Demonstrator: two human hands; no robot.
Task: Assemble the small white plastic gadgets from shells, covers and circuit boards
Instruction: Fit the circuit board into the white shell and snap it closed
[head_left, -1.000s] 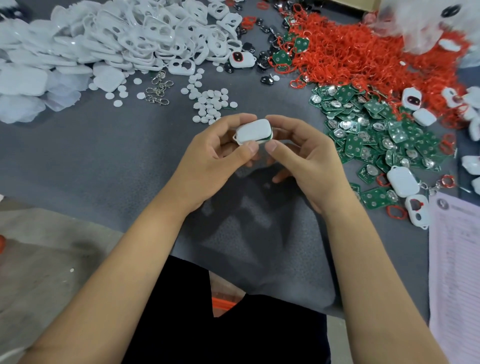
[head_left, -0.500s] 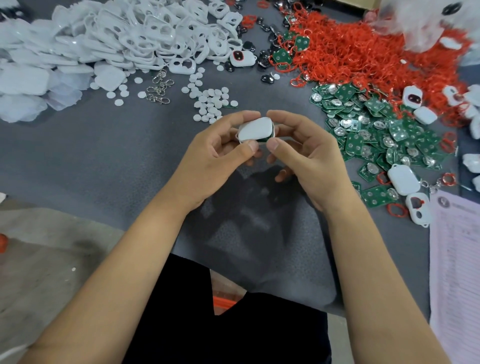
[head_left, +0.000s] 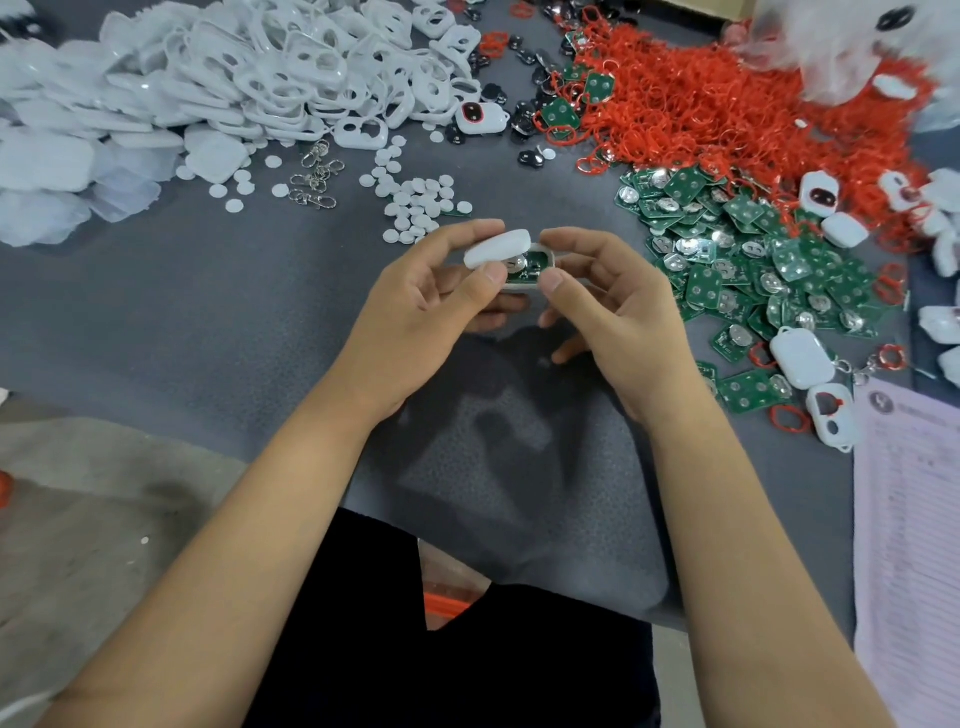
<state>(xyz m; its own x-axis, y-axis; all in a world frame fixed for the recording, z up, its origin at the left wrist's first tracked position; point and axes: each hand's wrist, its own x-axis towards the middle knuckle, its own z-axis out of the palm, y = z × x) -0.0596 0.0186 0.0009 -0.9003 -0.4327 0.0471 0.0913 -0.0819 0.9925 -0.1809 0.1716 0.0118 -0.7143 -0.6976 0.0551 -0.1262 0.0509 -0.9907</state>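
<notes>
Above the middle of the grey mat, my left hand (head_left: 421, 306) pinches a white cover (head_left: 496, 248) between thumb and forefinger, tilted up off the part below it. My right hand (head_left: 618, 312) pinches a white shell (head_left: 549, 255) that carries a green circuit board (head_left: 530, 265) with a silver coin cell. The cover overlaps the board's left half and leaves its right half showing. The shell's underside is hidden by my fingers.
White shells and covers (head_left: 249, 78) are heaped at the back left, with white discs (head_left: 415, 208) and metal clasps (head_left: 317, 182) nearer. Red rings (head_left: 717, 104) lie at the back right, green circuit boards (head_left: 753, 260) and finished gadgets (head_left: 802, 358) at the right, a paper sheet (head_left: 914, 545) at the right edge.
The cover sat flat over the shell before; now its right side is lifted and shifted left, exposing the green board and coin cell. Both hands stay in about the same place.
</notes>
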